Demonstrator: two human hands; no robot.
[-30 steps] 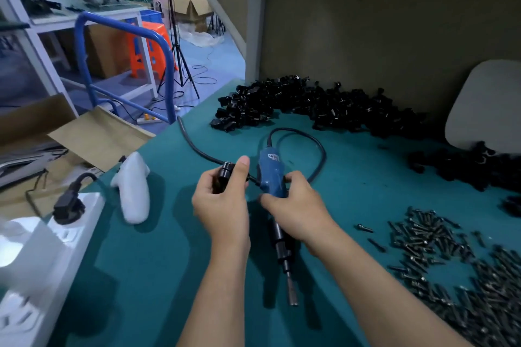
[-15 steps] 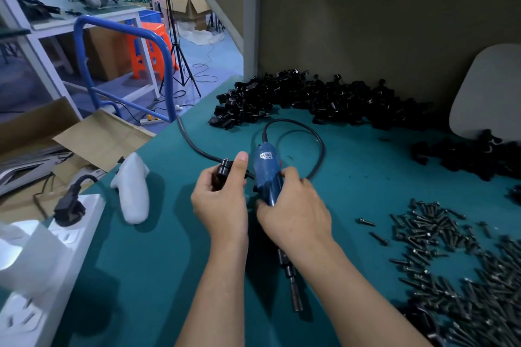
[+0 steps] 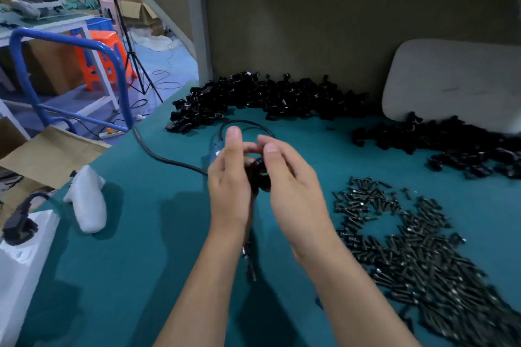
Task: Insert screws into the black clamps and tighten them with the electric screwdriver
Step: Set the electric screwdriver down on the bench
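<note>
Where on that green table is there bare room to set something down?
The widest bare patch of the table lies between the white foam piece and the left hand, on the near side of the cable. A smaller one sits between the clamp pile at the back and the screws. The right side is crowded.

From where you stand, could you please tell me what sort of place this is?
Probably a small assembly workshop: heaps of black clamps and screws lie on a green workbench, with cardboard boxes beyond.
</note>
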